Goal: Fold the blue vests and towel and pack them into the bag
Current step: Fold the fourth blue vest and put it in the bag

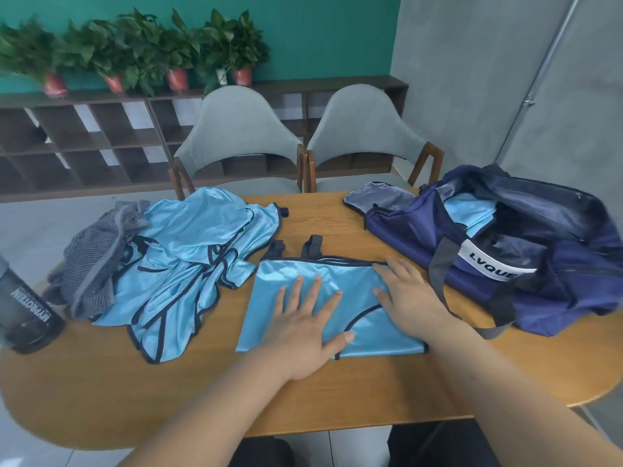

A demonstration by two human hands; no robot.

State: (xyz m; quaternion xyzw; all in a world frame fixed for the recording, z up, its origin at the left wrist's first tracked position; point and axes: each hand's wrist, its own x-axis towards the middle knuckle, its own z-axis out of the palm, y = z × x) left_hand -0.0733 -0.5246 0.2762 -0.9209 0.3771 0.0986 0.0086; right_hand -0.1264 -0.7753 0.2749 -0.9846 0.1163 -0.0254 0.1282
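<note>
Left hand (303, 326) and right hand (413, 299) are pressing flat, fingers spread, on the folded blue vest (357, 281) lying on the table (337, 399), unfolded vest heap (188, 251) and grey towel (97, 261) sitting to its left, open navy bag (556, 291) to its right.

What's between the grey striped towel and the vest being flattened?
A rumpled heap of unfolded blue vests lies between the towel and the flattened vest, shown in the head view.

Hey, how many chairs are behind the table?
2. The left chair stands behind the vest pile; the right chair stands beside it, nearer the bag. None seems hidden.
</note>
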